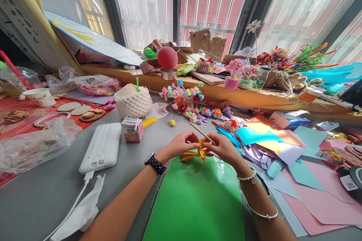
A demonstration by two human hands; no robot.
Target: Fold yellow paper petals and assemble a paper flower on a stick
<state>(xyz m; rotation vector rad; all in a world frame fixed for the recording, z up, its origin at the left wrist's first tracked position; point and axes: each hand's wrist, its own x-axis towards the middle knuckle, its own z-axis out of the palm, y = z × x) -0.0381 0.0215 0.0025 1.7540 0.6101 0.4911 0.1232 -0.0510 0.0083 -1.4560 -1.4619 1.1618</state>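
My left hand [182,144] is closed, pinching the left side of a yellow folded-paper flower [201,153] with pointed petals. From the right, my right hand [223,147] closes on a thin wooden stick [198,129], which slants up to the left past the flower; its fingertips also meet the flower's edge. Below both hands lies a glossy green board [198,199]. More yellow folded-paper pieces [189,156] rest at the board's far edge, just under my left hand. My fingers hide part of the flower's middle.
Coloured paper sheets [308,196] spread over the right side. Left of the board are a white power bank [102,147] with a cable, a pink drink carton [132,130] and a coconut [132,101] with a straw. Small craft flowers [183,98] stand behind, before the window ledge [135,79].
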